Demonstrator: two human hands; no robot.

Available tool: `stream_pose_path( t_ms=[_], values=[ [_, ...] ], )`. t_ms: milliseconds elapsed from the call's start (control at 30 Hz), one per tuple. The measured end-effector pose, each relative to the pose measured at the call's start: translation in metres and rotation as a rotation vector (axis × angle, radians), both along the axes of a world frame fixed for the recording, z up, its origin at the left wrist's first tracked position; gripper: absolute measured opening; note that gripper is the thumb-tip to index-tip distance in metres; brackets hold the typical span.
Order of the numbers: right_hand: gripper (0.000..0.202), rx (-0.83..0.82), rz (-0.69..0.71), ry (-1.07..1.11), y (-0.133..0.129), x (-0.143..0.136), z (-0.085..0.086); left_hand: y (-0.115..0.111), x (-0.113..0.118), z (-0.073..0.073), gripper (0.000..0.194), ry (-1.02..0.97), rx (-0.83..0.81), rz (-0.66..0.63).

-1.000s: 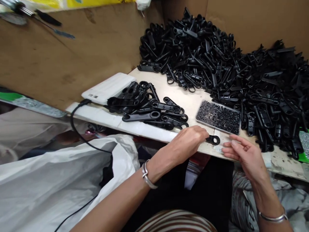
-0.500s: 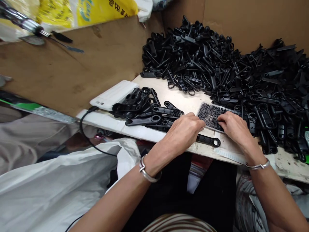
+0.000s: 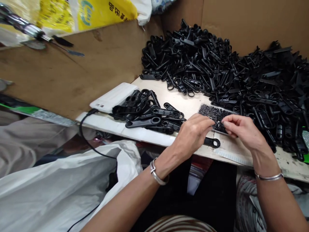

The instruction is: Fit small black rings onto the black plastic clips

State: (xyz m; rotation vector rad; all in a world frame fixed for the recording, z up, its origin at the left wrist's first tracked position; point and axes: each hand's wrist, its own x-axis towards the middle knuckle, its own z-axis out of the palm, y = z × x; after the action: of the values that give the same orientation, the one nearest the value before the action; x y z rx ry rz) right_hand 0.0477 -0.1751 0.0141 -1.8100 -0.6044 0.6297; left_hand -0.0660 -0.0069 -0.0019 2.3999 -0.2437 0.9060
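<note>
A shallow clear box (image 3: 208,111) full of small dark screw-like pieces lies near the bench's front edge. My left hand (image 3: 194,132) is over its front left corner, fingers bent and pressed together; what they hold, if anything, is hidden. At the box's right side my right hand (image 3: 243,130) has thumb and forefinger pinched, and anything between them is too small to make out. One black plastic handle-like part with a ring end (image 3: 213,142) lies in front of the box, partly covered by my left hand.
A large heap of black plastic parts (image 3: 205,61) fills the bench's back and right. A smaller pile (image 3: 147,112) lies left, beside a white box-shaped device (image 3: 113,96) with a black cable. A screwdriver-like tool (image 3: 31,29) hangs upper left; a white sack (image 3: 60,183) is below.
My left hand has moved right, covering more of the single black part. My right hand has drawn back slightly to the right from the pieces, its fingers still pinched.
</note>
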Motion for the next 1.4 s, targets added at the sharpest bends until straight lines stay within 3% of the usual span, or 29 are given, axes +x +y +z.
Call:
stream_pose_path(
  t_ms=[100,200,367,567,767,967,1067,1267,1400],
  values=[
    [0.032,0.174,0.067,0.338,0.0,-0.024,-0.002,-0.013,-0.001,-0.001,0.01,-0.118,-0.137,-0.079],
    [0.036,0.308,0.012,0.543,0.003,-0.04,-0.012,-0.021,-0.007,-0.005,0.011,-0.137,-0.205,-0.105],
    [0.031,0.454,-0.016,0.735,0.009,-0.052,-0.023,-0.022,-0.016,-0.011,0.015,-0.238,-0.149,-0.103],
    [0.018,0.469,0.039,0.796,0.009,-0.054,-0.023,-0.018,-0.02,-0.016,0.013,-0.268,0.02,-0.085],
    [0.021,0.471,0.091,0.775,0.002,-0.052,-0.03,-0.012,-0.025,-0.006,0.014,-0.294,0.237,-0.152],
    [0.034,0.38,0.16,0.7,0.0,-0.054,-0.023,-0.009,-0.031,-0.001,0.017,-0.272,0.218,-0.219],
    [0.036,0.194,0.206,0.492,-0.004,-0.049,-0.012,-0.012,-0.033,-0.007,0.019,-0.276,0.065,-0.192],
    [0.019,-0.427,-0.056,-0.747,-0.002,-0.006,-0.006,-0.016,-0.038,-0.013,0.021,-0.186,-0.226,0.039],
    [0.018,-0.719,0.046,-0.949,0.009,0.02,-0.014,-0.013,-0.04,-0.011,0.014,-0.053,-0.427,0.122]
  ],
)
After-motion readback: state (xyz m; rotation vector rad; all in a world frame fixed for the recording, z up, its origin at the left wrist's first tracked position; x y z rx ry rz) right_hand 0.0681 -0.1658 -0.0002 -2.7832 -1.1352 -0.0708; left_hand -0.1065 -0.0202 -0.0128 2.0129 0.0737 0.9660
